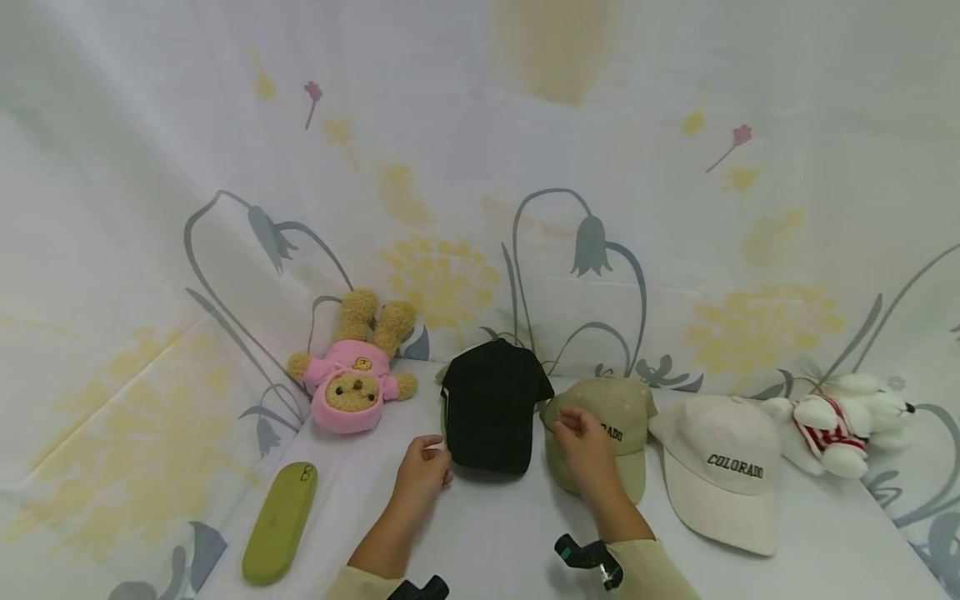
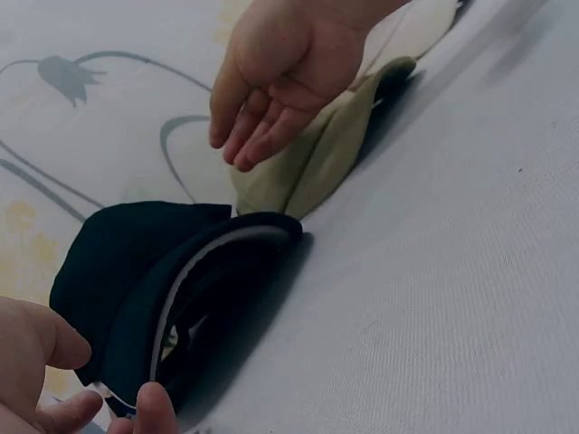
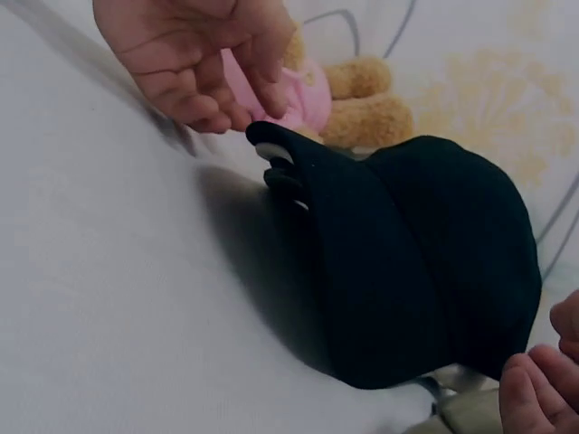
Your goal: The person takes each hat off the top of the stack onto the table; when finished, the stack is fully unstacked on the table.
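A black cap (image 1: 491,408) lies brim forward between the two hands. Close to its left edge is my left hand (image 1: 422,475), fingers loosely bent and nothing held. In the left wrist view, thumb and fingertips of the left hand (image 2: 41,380) stand apart beside the brim. My right hand (image 1: 587,450) hovers in front of an olive cap (image 1: 618,400), partly covering its lettering. The right wrist view has the right hand's fingertips (image 3: 534,389) near the black cap's edge; whether they touch it I cannot tell.
A cream cap (image 1: 723,467) with COLORADO lettering sits further right, beside a white plush toy (image 1: 840,425) in red stripes. To the left lie a pink-clothed plush bear (image 1: 352,383) and a green oblong case (image 1: 280,523). Patterned cloth (image 1: 465,167) hangs behind the white table.
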A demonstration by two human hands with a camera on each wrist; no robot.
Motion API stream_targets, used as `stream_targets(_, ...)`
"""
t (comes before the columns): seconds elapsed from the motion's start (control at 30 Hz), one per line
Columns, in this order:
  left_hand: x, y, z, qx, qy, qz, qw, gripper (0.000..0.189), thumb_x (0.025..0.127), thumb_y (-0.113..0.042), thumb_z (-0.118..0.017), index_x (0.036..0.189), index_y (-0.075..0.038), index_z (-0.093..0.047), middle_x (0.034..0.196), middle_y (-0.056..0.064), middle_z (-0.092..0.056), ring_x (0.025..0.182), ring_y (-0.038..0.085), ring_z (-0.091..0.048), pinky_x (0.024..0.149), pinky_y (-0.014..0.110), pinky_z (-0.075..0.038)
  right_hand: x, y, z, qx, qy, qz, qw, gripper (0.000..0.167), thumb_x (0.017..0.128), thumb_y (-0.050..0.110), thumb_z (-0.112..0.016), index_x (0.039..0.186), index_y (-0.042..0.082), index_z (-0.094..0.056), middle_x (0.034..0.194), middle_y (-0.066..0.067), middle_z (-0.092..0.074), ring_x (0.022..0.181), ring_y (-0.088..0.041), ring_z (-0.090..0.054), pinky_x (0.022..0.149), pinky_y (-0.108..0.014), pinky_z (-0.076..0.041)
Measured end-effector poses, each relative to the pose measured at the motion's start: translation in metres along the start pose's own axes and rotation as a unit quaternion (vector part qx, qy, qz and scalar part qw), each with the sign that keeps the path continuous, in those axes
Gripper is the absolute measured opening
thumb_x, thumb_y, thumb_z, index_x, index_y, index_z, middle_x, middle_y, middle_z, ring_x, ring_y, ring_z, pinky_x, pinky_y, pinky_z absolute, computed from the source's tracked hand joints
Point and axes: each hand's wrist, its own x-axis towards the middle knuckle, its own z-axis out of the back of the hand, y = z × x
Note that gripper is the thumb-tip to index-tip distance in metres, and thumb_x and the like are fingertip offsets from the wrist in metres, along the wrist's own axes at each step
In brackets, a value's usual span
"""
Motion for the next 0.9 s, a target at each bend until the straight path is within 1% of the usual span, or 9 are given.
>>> stream_targets(0.07,0.001,0.002,0.0,-0.023,0.01,0.002,0.9997,0.045,0.095,-0.005,-0.059,0.137,0.007,-0.052,0.101,0.009,-0.053,0.074,0.014,-0.059,0.067,0.025,-0.055,0.004,-0.001,-0.004,-0.006,-0.005,-0.008,0.9999,0.034,0.103,0.01,-0.062,0.135,-0.003,-0.06,0.129,-0.024,-0.066,0.116,-0.032,-0.063,0.086,-0.022,-0.052)
stream_targets(0.17,0.003,0.004,0.0,-0.046,0.021,-0.004,0.9987,0.045,0.098,-0.005,-0.059,0.139,0.011,-0.05,0.102,0.009,-0.05,0.076,0.014,-0.059,0.068,0.025,-0.057,0.011,-0.003,-0.01,-0.018,-0.009,-0.017,0.9996,0.038,0.104,0.013,-0.062,0.139,-0.002,-0.058,0.132,-0.023,-0.065,0.121,-0.034,-0.062,0.094,-0.033,-0.054)
stream_targets(0.23,0.003,0.005,0.0,-0.057,0.025,-0.001,0.998,0.045,0.099,-0.005,-0.058,0.139,0.013,-0.049,0.103,0.009,-0.05,0.077,0.013,-0.059,0.069,0.025,-0.057,0.014,-0.004,-0.014,-0.026,-0.009,-0.019,0.9994,0.04,0.104,0.014,-0.061,0.141,-0.001,-0.056,0.134,-0.024,-0.064,0.124,-0.035,-0.06,0.1,-0.041,-0.054)
stream_targets(0.3,0.004,0.006,0.0,-0.063,0.03,0.003,0.9976,0.045,0.1,-0.005,-0.057,0.14,0.014,-0.047,0.105,0.011,-0.051,0.078,0.013,-0.059,0.07,0.025,-0.058,0.016,-0.005,-0.018,-0.03,-0.006,-0.023,0.9993,0.042,0.105,0.015,-0.061,0.144,0.0,-0.054,0.137,-0.022,-0.063,0.127,-0.035,-0.059,0.104,-0.045,-0.051)
stream_targets(0.43,0.005,0.008,0.001,-0.074,0.037,0.011,0.9965,0.046,0.102,-0.005,-0.056,0.142,0.014,-0.046,0.109,0.014,-0.054,0.081,0.014,-0.06,0.074,0.026,-0.059,0.018,-0.006,-0.026,-0.027,0.002,-0.018,0.9995,0.046,0.105,0.017,-0.059,0.147,0.001,-0.051,0.141,-0.022,-0.06,0.127,-0.033,-0.059,0.101,-0.044,-0.052)
stream_targets(0.57,0.006,0.009,0.0,-0.088,0.042,0.011,0.9952,0.046,0.103,-0.005,-0.056,0.144,0.014,-0.045,0.112,0.016,-0.056,0.084,0.014,-0.061,0.078,0.027,-0.06,0.023,-0.008,-0.035,-0.043,-0.011,0.01,0.999,0.049,0.105,0.015,-0.056,0.151,-0.001,-0.046,0.14,-0.023,-0.061,0.125,-0.034,-0.062,0.095,-0.04,-0.054)
stream_targets(0.67,0.006,0.009,-0.001,-0.099,0.047,0.019,0.9938,0.047,0.103,-0.006,-0.056,0.144,0.013,-0.044,0.113,0.016,-0.056,0.086,0.015,-0.061,0.08,0.028,-0.061,0.028,-0.008,-0.041,-0.05,-0.019,0.019,0.9984,0.054,0.105,0.013,-0.055,0.155,-0.004,-0.04,0.138,-0.025,-0.062,0.127,-0.036,-0.062,0.097,-0.043,-0.054)
stream_targets(0.8,0.006,0.012,-0.001,-0.111,0.052,0.029,0.9921,0.047,0.104,-0.005,-0.056,0.145,0.013,-0.043,0.114,0.017,-0.056,0.087,0.015,-0.061,0.082,0.028,-0.061,0.037,-0.009,-0.047,-0.052,-0.018,0.007,0.9984,0.063,0.105,0.014,-0.053,0.16,-0.006,-0.03,0.137,-0.028,-0.062,0.126,-0.039,-0.061,0.103,-0.05,-0.052)
stream_targets(0.9,0.008,0.016,0.001,-0.124,0.061,0.042,0.9895,0.048,0.105,-0.006,-0.055,0.147,0.012,-0.042,0.118,0.018,-0.055,0.09,0.016,-0.061,0.084,0.028,-0.06,0.043,-0.011,-0.051,-0.058,-0.024,0.002,0.998,0.064,0.105,0.013,-0.053,0.159,-0.01,-0.028,0.131,-0.028,-0.064,0.12,-0.038,-0.062,0.104,-0.052,-0.05)
